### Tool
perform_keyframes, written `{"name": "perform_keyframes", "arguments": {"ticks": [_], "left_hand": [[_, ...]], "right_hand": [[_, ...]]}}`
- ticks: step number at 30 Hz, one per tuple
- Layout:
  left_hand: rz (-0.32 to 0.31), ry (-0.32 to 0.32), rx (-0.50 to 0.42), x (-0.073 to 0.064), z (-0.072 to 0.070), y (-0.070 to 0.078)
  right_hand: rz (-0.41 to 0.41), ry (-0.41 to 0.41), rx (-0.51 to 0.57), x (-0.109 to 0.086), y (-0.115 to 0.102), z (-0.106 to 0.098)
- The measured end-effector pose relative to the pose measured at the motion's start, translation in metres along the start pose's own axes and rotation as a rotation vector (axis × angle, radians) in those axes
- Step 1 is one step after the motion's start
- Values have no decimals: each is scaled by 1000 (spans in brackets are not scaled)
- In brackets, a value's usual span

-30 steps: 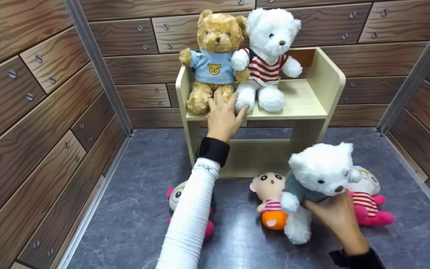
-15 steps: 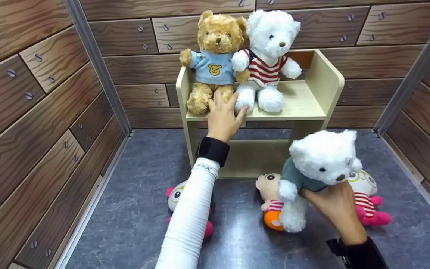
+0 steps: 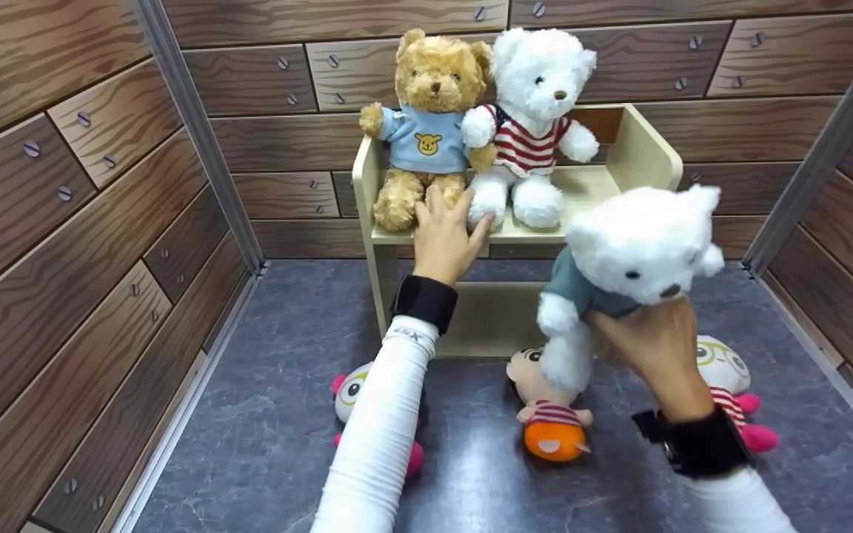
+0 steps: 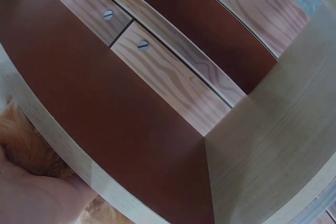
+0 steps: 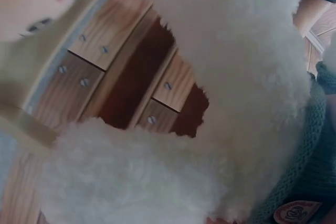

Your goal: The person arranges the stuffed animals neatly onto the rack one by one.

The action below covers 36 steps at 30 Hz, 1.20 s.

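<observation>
My right hand (image 3: 656, 344) grips a white teddy bear (image 3: 637, 240) in a grey-green sweater by its body, raised in front of the shelf's right side. White furry legs and the knitted sweater hem (image 5: 310, 140) fill the right wrist view. With fingers spread, my left hand (image 3: 445, 240) rests at the upper shelf's front edge, against the leg of a brown teddy bear (image 3: 434, 141) in a blue top. Beside it sits a white teddy bear (image 3: 534, 144) in a red-striped sweater. In the left wrist view, brown fur (image 4: 31, 145) shows by my hand.
The pale wooden shelf (image 3: 604, 185) stands against the wood-patterned wall. On the floor lie a doll (image 3: 556, 437) with orange shorts, a pink-limbed doll (image 3: 726, 370) at right and another pink-limbed doll (image 3: 352, 392) partly hidden under the left forearm.
My right hand has lifted the white teddy bear in the grey-green sweater up toward the shelf, uncovering more of the orange-shorts doll. The left hand stays in place.
</observation>
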State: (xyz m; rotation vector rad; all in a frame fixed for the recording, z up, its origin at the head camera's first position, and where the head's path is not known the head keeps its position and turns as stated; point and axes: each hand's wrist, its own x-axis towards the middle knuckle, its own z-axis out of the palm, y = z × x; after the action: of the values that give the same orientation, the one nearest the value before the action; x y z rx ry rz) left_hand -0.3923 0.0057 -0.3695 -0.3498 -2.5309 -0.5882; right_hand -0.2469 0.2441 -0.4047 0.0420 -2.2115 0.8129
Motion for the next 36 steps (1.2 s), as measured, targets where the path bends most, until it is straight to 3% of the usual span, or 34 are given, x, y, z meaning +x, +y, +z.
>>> {"name": "perform_keyframes", "arguments": {"ticks": [7, 17, 23, 33, 36], "left_hand": [[-9, -6, 8, -1, 1, 1], [-4, -12, 0, -3, 4, 3], [2, -1, 14, -1, 1, 3], [1, 4, 10, 1, 0, 2], [-6, 1, 6, 0, 1, 0]], "right_hand": [[5, 26, -3, 32, -8, 8], [-10, 129, -5, 63, -8, 16], [-10, 159, 72, 79, -11, 19], [-151, 292, 234, 111, -12, 34], [-132, 308, 247, 117, -11, 39]]}}
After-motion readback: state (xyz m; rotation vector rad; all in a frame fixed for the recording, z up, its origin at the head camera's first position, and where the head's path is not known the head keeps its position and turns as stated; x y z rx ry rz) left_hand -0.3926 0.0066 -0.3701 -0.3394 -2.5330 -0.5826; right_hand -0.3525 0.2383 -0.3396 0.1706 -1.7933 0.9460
